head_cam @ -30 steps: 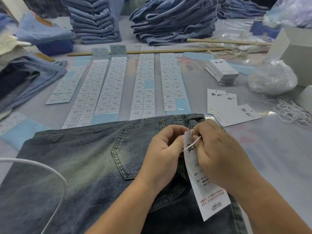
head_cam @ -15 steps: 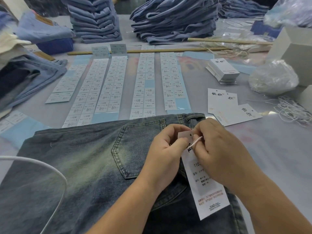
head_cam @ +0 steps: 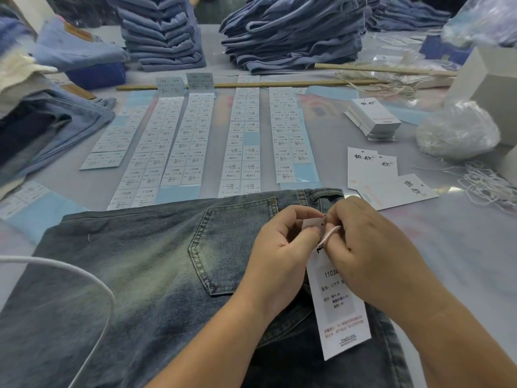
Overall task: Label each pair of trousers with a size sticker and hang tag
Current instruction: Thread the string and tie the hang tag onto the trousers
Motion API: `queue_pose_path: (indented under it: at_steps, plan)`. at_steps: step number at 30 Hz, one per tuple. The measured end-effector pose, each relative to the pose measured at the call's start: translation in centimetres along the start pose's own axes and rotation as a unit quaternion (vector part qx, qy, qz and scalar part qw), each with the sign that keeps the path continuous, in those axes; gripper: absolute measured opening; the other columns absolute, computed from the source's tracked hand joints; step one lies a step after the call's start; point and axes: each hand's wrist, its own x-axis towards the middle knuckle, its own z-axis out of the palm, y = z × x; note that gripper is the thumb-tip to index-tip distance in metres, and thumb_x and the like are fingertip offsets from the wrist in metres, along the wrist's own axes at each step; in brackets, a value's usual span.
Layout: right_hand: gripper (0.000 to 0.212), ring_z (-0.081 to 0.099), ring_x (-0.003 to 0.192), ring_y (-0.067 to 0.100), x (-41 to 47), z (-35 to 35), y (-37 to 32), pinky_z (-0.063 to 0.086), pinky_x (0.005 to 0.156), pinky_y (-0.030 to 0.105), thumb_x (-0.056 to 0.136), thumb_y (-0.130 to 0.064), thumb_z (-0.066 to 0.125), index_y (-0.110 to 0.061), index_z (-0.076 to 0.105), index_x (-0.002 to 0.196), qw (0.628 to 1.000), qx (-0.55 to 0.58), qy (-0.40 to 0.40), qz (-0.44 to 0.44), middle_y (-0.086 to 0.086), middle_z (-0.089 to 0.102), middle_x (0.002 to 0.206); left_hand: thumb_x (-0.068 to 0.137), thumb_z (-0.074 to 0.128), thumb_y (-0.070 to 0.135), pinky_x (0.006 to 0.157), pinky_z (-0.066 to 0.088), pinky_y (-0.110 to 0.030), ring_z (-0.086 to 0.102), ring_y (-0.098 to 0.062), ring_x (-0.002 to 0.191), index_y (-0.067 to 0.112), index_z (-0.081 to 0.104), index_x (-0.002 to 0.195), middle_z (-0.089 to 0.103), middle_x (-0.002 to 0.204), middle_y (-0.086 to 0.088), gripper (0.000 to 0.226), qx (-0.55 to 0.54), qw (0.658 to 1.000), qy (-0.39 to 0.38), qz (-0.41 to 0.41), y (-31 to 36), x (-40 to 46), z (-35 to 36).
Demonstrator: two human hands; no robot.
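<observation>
A pair of washed blue jeans [head_cam: 145, 270] lies flat in front of me, back pocket up, waistband toward the sticker sheets. A white hang tag [head_cam: 338, 306] with a size sticker on it rests over the jeans near the belt loop. My left hand [head_cam: 279, 253] pinches the tag's top edge. My right hand [head_cam: 372, 250] pinches a white string [head_cam: 330, 233] at the tag's hole. Strips of size stickers [head_cam: 195, 141] lie beyond the waistband.
Loose hang tags [head_cam: 391, 183] and a tag stack [head_cam: 372, 119] lie at right, beside a bag of string [head_cam: 458, 130] and loose strings [head_cam: 486, 186]. Folded jeans stacks [head_cam: 291, 32] stand at the back and left. A white cable [head_cam: 70, 273] curves at lower left.
The tag's top has shifted left and lower on the jeans while both hands kept hold of it; the string stays pinched in my right hand.
</observation>
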Motion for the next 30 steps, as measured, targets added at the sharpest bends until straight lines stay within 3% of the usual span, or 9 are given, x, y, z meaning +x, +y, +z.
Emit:
queue_pose_path:
  at_steps: [4,6,8,11,17,20,22,25,30]
  plan:
    - [0.008,0.049,0.070,0.006,-0.1,0.3,0.4,0.038,0.058,0.025,0.088,-0.026,0.042,-0.027,0.044,0.080,0.999,0.011,0.030,-0.009,-0.011,0.047,0.080,0.085,0.046,0.028,0.074,0.052,-0.034,0.065,-0.019,0.082,0.019,0.070,0.091,0.071,0.086,-0.005,0.026,-0.044,0.999,-0.011,-0.015,0.1,0.1,-0.3]
    - [0.009,0.049,0.070,0.007,-0.1,0.5,0.5,0.040,0.058,0.026,0.090,-0.022,0.047,-0.025,0.047,0.082,0.999,0.014,0.047,-0.013,-0.011,0.048,0.081,0.085,0.044,0.026,0.075,0.052,-0.036,0.065,-0.021,0.083,0.020,0.072,0.090,0.071,0.088,-0.008,0.029,-0.063,0.998,-0.010,-0.029,0.1,0.3,-0.4]
    - [0.008,0.050,0.070,0.010,-0.2,0.7,0.6,0.042,0.059,0.032,0.091,-0.018,0.051,-0.023,0.051,0.084,0.998,0.018,0.063,-0.017,-0.011,0.050,0.082,0.087,0.051,0.019,0.066,0.052,-0.026,0.065,-0.014,0.076,0.019,0.072,0.090,0.071,0.085,-0.004,0.021,-0.057,0.998,-0.007,-0.038,0.2,0.4,-0.4]
    - [0.010,0.050,0.071,0.012,-0.4,0.9,0.8,0.045,0.060,0.037,0.090,-0.012,0.056,-0.020,0.054,0.085,0.995,0.030,0.088,-0.022,-0.011,0.052,0.083,0.094,0.060,0.010,0.062,0.051,-0.020,0.065,-0.010,0.072,0.019,0.072,0.093,0.072,0.084,0.000,0.014,-0.027,0.998,-0.014,-0.049,0.3,0.7,-0.5]
    - [0.015,0.051,0.067,0.013,-0.9,1.6,1.3,0.041,0.055,0.024,0.088,-0.002,0.064,-0.016,0.060,0.086,0.991,0.039,0.124,-0.024,-0.007,0.054,0.082,0.093,0.066,0.013,0.061,0.050,-0.017,0.066,-0.006,0.071,0.013,0.072,0.096,0.075,0.086,-0.006,0.007,0.055,0.997,-0.022,-0.054,0.8,1.2,-0.5]
    - [0.017,0.053,0.068,0.014,-1.1,1.7,1.5,0.042,0.055,0.023,0.086,0.002,0.066,-0.014,0.063,0.086,0.991,0.043,0.123,-0.025,-0.006,0.055,0.081,0.092,0.067,0.018,0.061,0.050,-0.023,0.061,-0.007,0.068,0.019,0.070,0.091,0.073,0.083,-0.006,0.003,0.146,0.988,-0.018,-0.046,0.9,1.5,-0.5]
    - [0.016,0.053,0.068,0.013,-1.1,1.7,1.5,0.043,0.055,0.023,0.086,0.001,0.066,-0.014,0.064,0.086,0.991,0.047,0.122,-0.029,-0.006,0.055,0.081,0.091,0.067,0.022,0.064,0.050,-0.029,0.057,-0.008,0.066,0.022,0.068,0.087,0.072,0.080,-0.005,0.004,0.211,0.977,-0.022,-0.034,0.8,1.8,-0.7]
    - [0.015,0.054,0.070,0.009,-1.1,1.6,1.8,0.043,0.056,0.019,0.087,0.000,0.065,-0.015,0.064,0.085,0.990,0.061,0.121,-0.031,-0.009,0.056,0.080,0.091,0.064,0.024,0.059,0.046,-0.024,0.050,-0.005,0.061,0.025,0.065,0.084,0.067,0.074,0.001,0.008,0.262,0.964,-0.034,-0.003,0.8,1.8,-0.8]
    - [0.020,0.056,0.083,0.005,-1.0,0.6,1.4,0.039,0.068,0.009,0.086,-0.016,0.051,-0.018,0.068,0.098,0.981,0.143,0.133,-0.018,-0.016,0.056,0.087,0.093,0.060,0.033,0.050,0.038,-0.025,0.041,-0.006,0.052,0.024,0.057,0.080,0.054,0.059,0.010,0.016,0.260,0.964,-0.043,0.025,0.6,1.2,-0.5]
